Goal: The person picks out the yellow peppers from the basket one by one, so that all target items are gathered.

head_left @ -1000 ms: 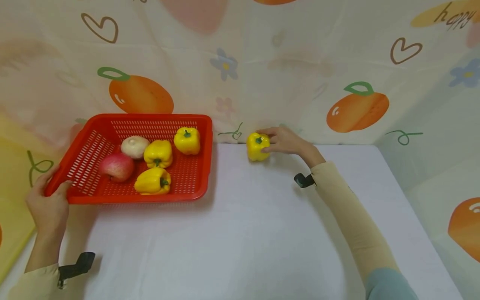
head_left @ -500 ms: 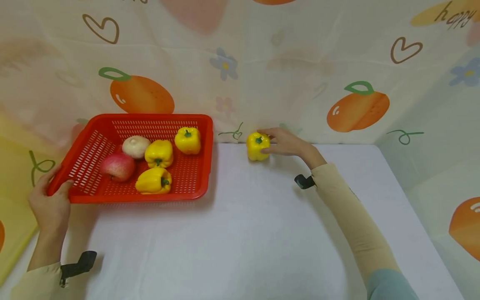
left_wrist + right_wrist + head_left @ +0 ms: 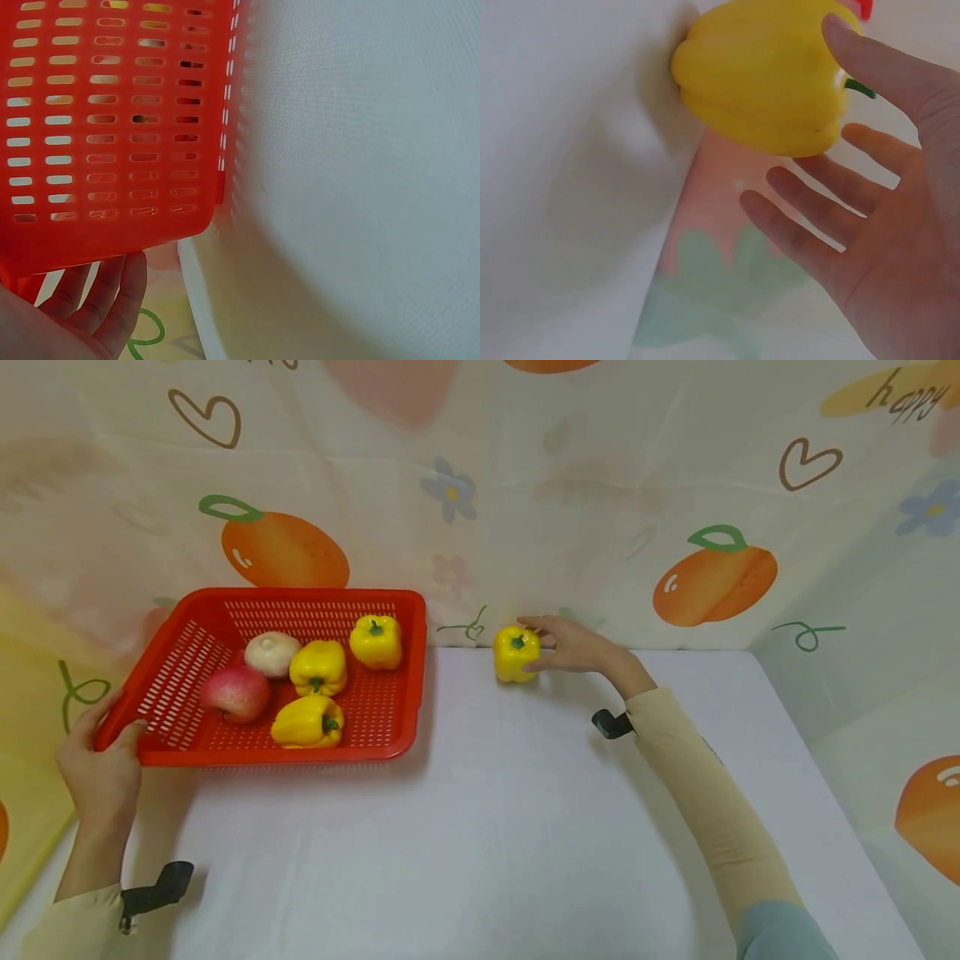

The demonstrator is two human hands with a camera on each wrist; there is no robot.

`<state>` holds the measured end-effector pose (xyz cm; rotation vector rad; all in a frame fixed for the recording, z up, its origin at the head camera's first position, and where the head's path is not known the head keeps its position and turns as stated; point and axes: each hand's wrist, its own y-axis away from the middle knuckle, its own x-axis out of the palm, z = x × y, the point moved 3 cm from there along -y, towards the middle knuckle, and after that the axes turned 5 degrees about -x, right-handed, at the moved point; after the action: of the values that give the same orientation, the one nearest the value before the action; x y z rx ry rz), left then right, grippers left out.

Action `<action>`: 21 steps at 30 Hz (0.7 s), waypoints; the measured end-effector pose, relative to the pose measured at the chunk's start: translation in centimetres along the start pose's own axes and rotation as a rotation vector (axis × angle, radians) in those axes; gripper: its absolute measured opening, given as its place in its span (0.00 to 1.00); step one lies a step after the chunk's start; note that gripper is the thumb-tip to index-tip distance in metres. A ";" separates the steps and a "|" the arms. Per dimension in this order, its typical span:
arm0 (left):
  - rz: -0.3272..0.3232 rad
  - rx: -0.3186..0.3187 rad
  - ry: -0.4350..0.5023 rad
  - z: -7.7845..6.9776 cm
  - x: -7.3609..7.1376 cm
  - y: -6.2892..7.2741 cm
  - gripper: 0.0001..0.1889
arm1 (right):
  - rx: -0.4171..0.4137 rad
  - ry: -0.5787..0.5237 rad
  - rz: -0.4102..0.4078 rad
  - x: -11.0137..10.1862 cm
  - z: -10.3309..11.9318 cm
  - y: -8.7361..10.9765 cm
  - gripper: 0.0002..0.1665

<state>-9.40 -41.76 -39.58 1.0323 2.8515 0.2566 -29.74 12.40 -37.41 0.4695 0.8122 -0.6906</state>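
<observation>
My left hand (image 3: 101,768) grips the left rim of a red plastic basket (image 3: 416,693), thumb over the near corner. From below, the left wrist view shows the basket's slotted wall (image 3: 90,244) with fingers (image 3: 127,292) curled under its edge. Inside lie three yellow bell peppers, one of them the right-hand pepper (image 3: 376,643), plus a red apple (image 3: 236,694) and a pale round vegetable (image 3: 272,654). Another yellow bell pepper (image 3: 514,656) stands upright on the table. Beside it is my right hand (image 3: 900,225), fingers spread and nearly straight, thumb overlapping the pepper's top.
A white cloth (image 3: 450,852) covers the table. Right behind the basket and the lone pepper rises a fabric backdrop (image 3: 570,527) printed with oranges, hearts and flowers. The table's right edge (image 3: 825,793) slants toward the front.
My right hand has shifted very slightly to the right, its fingers a little farther from the pepper. The pepper stays in place, and my left hand keeps its grip on the basket.
</observation>
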 end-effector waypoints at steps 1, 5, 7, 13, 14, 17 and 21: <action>0.001 -0.001 0.003 0.0 0.0 0.0 0.25 | 0.007 0.000 -0.002 -0.1 0.1 0.1 0.50; 0.004 0.014 0.000 0.1 0.0 0.0 0.23 | 0.003 0.025 -0.020 -0.8 1.0 0.4 0.49; -0.001 0.033 -0.012 0.1 -0.1 0.1 0.22 | -0.008 0.034 -0.042 -1.3 1.7 0.4 0.48; -0.010 0.084 -0.023 0.2 -0.2 0.1 0.21 | -0.048 0.056 -0.091 -2.1 3.8 0.3 0.46; -0.005 0.087 -0.013 0.3 -0.2 0.0 0.21 | -0.056 0.060 -0.094 -2.2 4.1 0.3 0.46; 0.004 0.103 -0.015 0.3 -0.1 0.0 0.21 | -0.096 0.079 -0.103 -2.3 5.1 0.0 0.46; 0.000 0.114 -0.047 0.3 0.0 0.1 0.21 | -0.176 0.102 -0.132 -2.2 6.4 -0.7 0.46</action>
<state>-9.34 -41.68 -39.82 1.0438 2.8528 0.0699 -28.21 8.75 -31.86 0.2951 0.9974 -0.7134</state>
